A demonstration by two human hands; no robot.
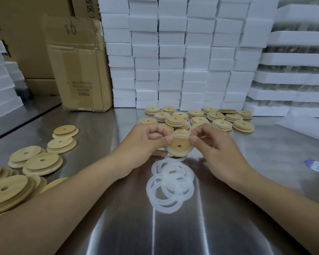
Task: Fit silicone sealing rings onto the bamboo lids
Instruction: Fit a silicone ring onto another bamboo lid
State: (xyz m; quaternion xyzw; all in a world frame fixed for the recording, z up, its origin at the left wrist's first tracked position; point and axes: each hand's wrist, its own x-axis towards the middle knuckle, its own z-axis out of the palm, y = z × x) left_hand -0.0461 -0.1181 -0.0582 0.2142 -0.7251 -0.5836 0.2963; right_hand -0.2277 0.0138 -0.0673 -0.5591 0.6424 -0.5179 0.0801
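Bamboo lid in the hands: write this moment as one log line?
step: stretching silicone ring onto bamboo lid | left hand: pinches ring | right hand: pinches ring | loose rings: heaped on table

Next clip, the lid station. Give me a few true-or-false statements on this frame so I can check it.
1. The left hand and right hand both grip one bamboo lid. True.
2. The loose silicone rings lie inside a cardboard box. False: they lie piled on the steel table, on the near side of the hands.
3. Behind the far group of lids, white foam boxes are stacked. True.
4. The held lid is solid, with no hole. False: it has a hole in its middle.
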